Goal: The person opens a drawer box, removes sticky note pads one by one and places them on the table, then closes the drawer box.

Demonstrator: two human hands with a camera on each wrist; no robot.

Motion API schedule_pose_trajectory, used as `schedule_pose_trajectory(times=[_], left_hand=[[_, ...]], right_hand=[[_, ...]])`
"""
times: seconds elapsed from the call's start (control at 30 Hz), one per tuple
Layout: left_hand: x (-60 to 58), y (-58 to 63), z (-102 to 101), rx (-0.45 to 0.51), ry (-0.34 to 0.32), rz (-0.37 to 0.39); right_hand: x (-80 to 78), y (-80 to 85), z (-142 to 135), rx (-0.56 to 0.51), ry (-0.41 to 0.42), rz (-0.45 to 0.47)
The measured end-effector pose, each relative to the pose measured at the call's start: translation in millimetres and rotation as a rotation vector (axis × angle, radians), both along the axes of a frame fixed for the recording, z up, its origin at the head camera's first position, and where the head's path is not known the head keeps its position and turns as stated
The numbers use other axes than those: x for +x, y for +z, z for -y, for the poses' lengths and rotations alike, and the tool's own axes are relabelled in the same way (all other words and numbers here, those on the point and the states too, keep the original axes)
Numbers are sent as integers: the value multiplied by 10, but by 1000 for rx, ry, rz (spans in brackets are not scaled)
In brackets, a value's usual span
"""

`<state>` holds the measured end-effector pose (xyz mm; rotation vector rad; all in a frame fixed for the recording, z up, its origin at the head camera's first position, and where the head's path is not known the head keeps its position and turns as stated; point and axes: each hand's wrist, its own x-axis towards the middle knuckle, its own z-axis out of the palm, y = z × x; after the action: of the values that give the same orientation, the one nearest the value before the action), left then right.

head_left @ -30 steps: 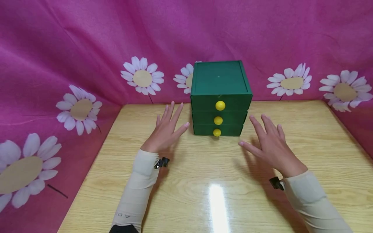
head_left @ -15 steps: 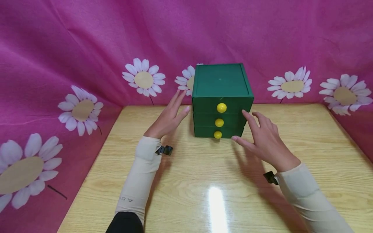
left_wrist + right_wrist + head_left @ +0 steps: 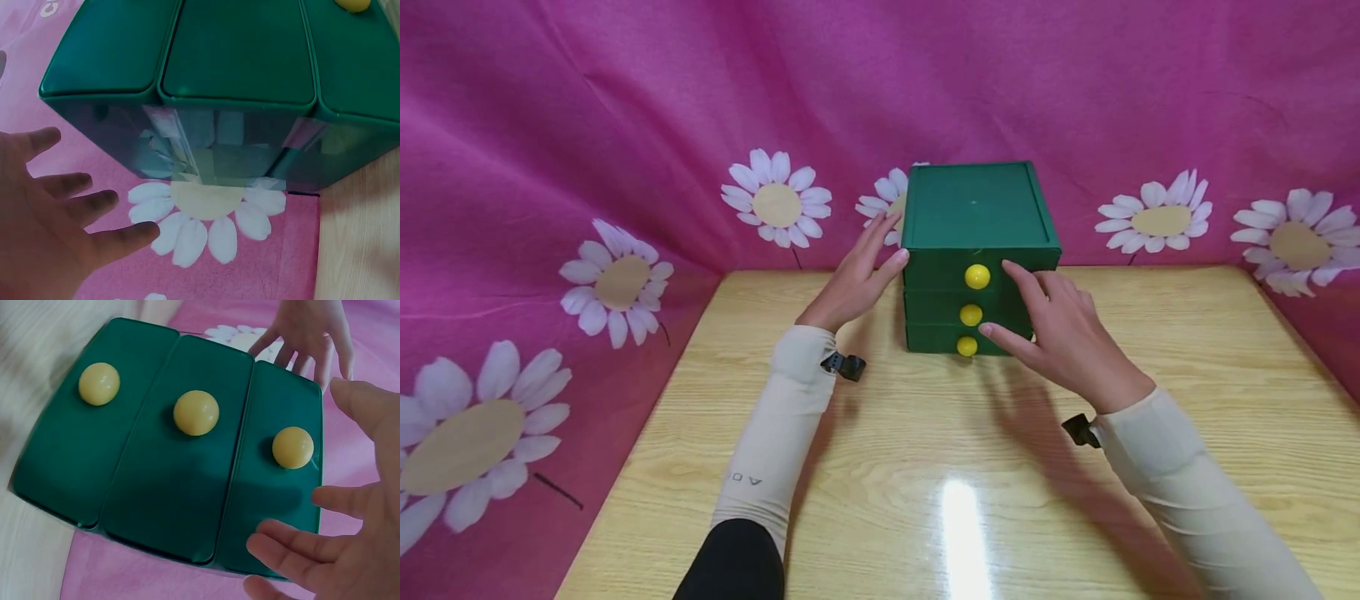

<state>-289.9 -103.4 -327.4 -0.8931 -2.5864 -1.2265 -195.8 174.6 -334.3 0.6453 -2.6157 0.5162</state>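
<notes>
A green box with three stacked drawers (image 3: 934, 271) stands towards the back of the table, every drawer closed. Each front bears a round yellow knob: top (image 3: 977, 277), middle (image 3: 971, 315) and bottom (image 3: 967, 346). Beside the box's left side is my left hand (image 3: 853, 283), fingers spread and holding nothing; the left wrist view shows it apart from the see-through side wall (image 3: 225, 140). My right hand (image 3: 1067, 337) hovers in front of the drawers' right part, fingers loosely bent, nothing between them. In the right wrist view its thumb and fingers are near the top knob (image 3: 293, 448).
The wooden table (image 3: 880, 467) reaches to a pink cloth (image 3: 820, 83) with white daisies, which hangs behind and on both sides. A bright light reflection lies on the table's front middle.
Both hands have moved forward and inward to the box. The left came up along its left side; the right moved left, in front of the drawers. The box stays closed.
</notes>
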Motion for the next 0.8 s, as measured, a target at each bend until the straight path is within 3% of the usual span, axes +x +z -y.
schedule_pose_trajectory(times=[0.23,0.43,0.6,0.8], left_hand=[[-53,3,-112,38,-19,-6],[-89,-6,-199,56,-22,8],[-146,-16,-263,113,-56,-23],[19,133,-311,210,-77,7]], right_hand=[[-70,51,63,23,-18,6],[-124,66,121,26,10,-3],[-171,82,187,-2,23,15],[-236,73,259,-17,38,-13]])
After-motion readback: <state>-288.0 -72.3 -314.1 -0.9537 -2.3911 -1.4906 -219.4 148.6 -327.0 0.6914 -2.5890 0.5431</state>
